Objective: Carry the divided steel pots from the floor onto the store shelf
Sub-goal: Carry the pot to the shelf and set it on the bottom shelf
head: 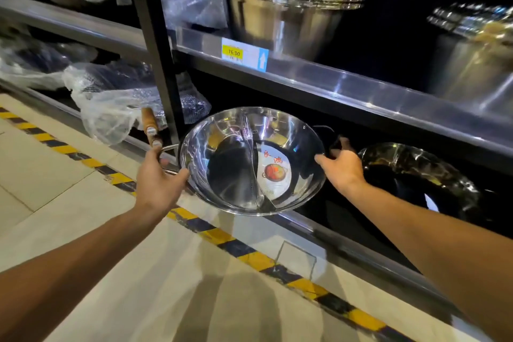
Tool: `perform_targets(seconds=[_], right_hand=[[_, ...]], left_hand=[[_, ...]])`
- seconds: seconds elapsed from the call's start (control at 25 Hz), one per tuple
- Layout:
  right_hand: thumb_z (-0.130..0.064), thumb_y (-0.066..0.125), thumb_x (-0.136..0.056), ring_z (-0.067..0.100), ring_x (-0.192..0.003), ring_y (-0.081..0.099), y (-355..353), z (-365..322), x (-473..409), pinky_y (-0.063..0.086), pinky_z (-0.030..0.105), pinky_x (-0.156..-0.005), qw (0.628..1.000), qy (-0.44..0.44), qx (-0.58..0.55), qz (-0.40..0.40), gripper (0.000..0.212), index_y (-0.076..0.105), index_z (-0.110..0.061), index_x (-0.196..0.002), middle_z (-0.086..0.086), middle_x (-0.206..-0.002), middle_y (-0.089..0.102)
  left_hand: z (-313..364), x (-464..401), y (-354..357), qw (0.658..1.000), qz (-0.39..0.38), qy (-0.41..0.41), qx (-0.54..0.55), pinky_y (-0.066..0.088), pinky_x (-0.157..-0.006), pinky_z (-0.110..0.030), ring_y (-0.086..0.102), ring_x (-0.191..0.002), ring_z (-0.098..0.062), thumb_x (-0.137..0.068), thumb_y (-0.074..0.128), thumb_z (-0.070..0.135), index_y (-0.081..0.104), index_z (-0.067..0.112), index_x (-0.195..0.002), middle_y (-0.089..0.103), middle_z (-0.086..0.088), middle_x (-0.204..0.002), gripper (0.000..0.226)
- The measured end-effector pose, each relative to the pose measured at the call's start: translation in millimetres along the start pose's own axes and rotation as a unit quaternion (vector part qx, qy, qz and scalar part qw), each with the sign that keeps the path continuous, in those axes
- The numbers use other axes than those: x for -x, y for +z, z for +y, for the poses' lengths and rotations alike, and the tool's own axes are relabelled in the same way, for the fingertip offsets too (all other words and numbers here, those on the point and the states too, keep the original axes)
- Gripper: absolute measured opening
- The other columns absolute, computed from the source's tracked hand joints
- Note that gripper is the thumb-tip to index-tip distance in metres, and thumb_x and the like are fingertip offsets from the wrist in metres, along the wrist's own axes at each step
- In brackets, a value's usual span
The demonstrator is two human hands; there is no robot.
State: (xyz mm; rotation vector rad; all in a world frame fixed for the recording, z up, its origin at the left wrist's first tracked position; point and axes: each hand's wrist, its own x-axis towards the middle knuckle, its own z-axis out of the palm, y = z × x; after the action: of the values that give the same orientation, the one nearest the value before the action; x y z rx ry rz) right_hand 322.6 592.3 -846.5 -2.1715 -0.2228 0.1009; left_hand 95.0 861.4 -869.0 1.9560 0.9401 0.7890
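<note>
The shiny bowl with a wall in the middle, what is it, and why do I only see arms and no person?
The camera sits on the person's head and looks down, so you see only their two arms. The left hand grips one wire handle and the right hand is at the other side of a divided steel pot. The wall inside splits it in two, and a paper label lies in one half. The pot is at the edge of the bottom shelf of a shop rack. Another pot already sits there. Bigger steel pots stand on the shelf above, behind a price tag.
</note>
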Motion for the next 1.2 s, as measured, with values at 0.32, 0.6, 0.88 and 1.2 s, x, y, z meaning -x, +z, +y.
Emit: perform_targets(seconds=[0.32,0.6,0.88,1.2], right_hand=[[-0.005,0.080,-0.079,0.001,-0.080,0.064,10.7,12.8,20.8,0.042,0.003,-0.053,0.992,0.017,-0.036,-0.121,0.061,0.051,-0.020,-0.130,-0.025,-0.080,0.054],[-0.004,0.076,-0.082,0.019,-0.116,0.060,23.5,17.7,-0.9,0.046,0.025,-0.087,0.993,0.076,-0.029,-0.082,0.089,0.030,-0.022,-0.156,0.000,-0.118,0.064],[-0.005,0.077,-0.080,0.029,-0.131,0.054,47.7,39.7,-17.9,0.045,0.034,-0.103,0.992,0.107,-0.066,-0.029,0.103,0.016,-0.030,-0.160,0.009,-0.145,0.054],[-0.024,0.077,-0.085,0.034,-0.137,0.048,63.0,56.2,-33.5,0.041,0.046,-0.112,0.985,0.143,-0.039,-0.086,0.110,-0.002,-0.034,-0.161,0.011,-0.152,0.048]], left_hand=[[2.3,-9.6,37.6,0.997,0.028,-0.042,0.059,0.040,-0.066,0.000,0.056,-0.081,0.014,-0.082,0.074,0.019,0.035,0.011,-0.149,0.053,0.014,-0.091,0.077],[16.8,-15.4,72.8,0.981,-0.006,-0.109,0.162,0.040,-0.046,-0.004,0.053,-0.048,0.011,-0.085,0.065,0.001,0.021,0.021,-0.154,0.049,0.010,-0.092,0.085],[17.3,-35.8,95.6,0.970,-0.079,-0.120,0.197,0.047,-0.078,-0.013,0.066,-0.091,0.002,-0.085,0.069,0.001,0.011,0.030,-0.155,0.046,0.000,-0.142,0.095],[-4.1,-44.6,116.3,0.968,-0.104,-0.124,0.190,0.044,-0.106,-0.035,0.063,-0.104,-0.005,-0.092,0.060,0.001,0.010,0.029,-0.155,0.042,-0.003,-0.150,0.086]])
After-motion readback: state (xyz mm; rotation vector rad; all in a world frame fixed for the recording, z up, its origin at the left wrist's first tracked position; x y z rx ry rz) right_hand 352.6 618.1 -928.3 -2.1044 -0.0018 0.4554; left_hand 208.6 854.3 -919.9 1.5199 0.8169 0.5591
